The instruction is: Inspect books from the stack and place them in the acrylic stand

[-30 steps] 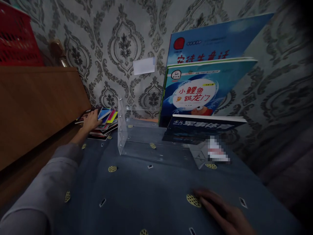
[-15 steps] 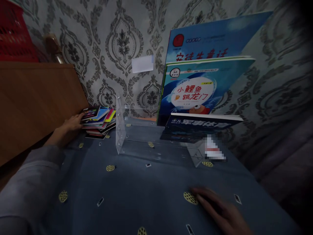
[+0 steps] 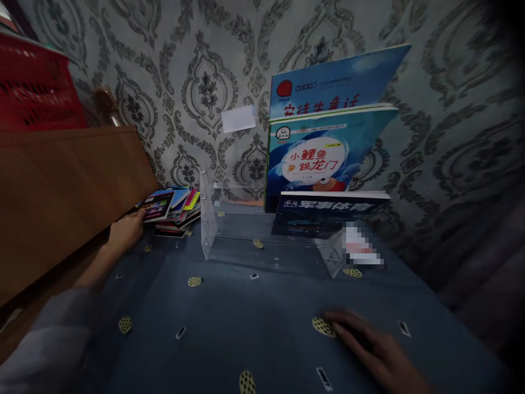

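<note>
My left hand (image 3: pixel 126 229) is at the pile of books (image 3: pixel 180 220) on the left. It is closed on the near left edge of the top book (image 3: pixel 159 207), a dark one with a colourful cover, which juts out from the pile. My right hand (image 3: pixel 371 342) lies on the dark blue tablecloth (image 3: pixel 229 323) at the lower right, open, fingers outstretched and nothing in them. Between the hands stands a clear acrylic book rack (image 3: pixel 208 221). In its right half, a dark book (image 3: pixel 324 216), a teal picture book (image 3: pixel 311 153) and a taller blue book (image 3: pixel 336 82) stand in stepped rows.
A wooden cabinet (image 3: pixel 69 191) borders the table on the left, with a red plastic basket (image 3: pixel 36 87) on top. Patterned wallpaper (image 3: pixel 205 82) rises behind the rack, bearing a white paper label (image 3: pixel 238 119). A blurred-out white item (image 3: pixel 361 246) lies right of the rack.
My left hand has taken hold of the top book and drawn it toward the left, out over the pile's edge. My right hand stays put. The view has shifted slightly.
</note>
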A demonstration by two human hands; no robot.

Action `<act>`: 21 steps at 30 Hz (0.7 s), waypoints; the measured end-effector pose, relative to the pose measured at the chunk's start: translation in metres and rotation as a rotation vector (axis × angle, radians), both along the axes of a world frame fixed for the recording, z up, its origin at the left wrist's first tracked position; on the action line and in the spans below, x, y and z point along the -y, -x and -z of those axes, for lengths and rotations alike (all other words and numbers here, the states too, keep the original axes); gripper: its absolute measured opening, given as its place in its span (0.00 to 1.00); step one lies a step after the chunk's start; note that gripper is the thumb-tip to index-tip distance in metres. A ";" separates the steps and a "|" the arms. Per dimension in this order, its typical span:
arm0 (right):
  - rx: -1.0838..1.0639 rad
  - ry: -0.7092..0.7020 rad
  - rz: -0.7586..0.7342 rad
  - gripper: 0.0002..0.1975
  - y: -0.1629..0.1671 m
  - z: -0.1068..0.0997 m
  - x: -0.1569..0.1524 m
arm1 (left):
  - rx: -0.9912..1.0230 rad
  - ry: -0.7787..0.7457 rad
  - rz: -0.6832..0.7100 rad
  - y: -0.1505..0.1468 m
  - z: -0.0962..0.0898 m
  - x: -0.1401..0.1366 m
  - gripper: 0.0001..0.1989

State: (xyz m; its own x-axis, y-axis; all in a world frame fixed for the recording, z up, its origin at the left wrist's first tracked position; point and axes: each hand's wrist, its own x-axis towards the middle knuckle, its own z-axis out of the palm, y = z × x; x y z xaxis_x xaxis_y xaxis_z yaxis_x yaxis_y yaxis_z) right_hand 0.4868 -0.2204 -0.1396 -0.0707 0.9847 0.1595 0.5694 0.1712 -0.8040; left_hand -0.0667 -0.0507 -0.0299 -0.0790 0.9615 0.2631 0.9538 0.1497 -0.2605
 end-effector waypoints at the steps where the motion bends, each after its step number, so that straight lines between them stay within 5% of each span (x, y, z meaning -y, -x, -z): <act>1: -0.003 -0.006 -0.012 0.29 0.000 0.001 0.000 | -0.033 -0.030 -0.017 -0.004 0.002 0.009 0.28; 10: 0.036 -0.024 -0.047 0.28 0.005 -0.002 0.000 | -0.074 -0.045 -0.033 -0.059 0.030 0.031 0.32; 14: 0.049 -0.023 -0.060 0.28 0.006 -0.004 0.001 | -0.039 -0.008 -0.011 -0.062 0.046 0.073 0.33; 21: 0.065 -0.033 -0.109 0.24 0.005 0.000 0.002 | 0.268 0.477 0.269 -0.026 0.074 0.174 0.34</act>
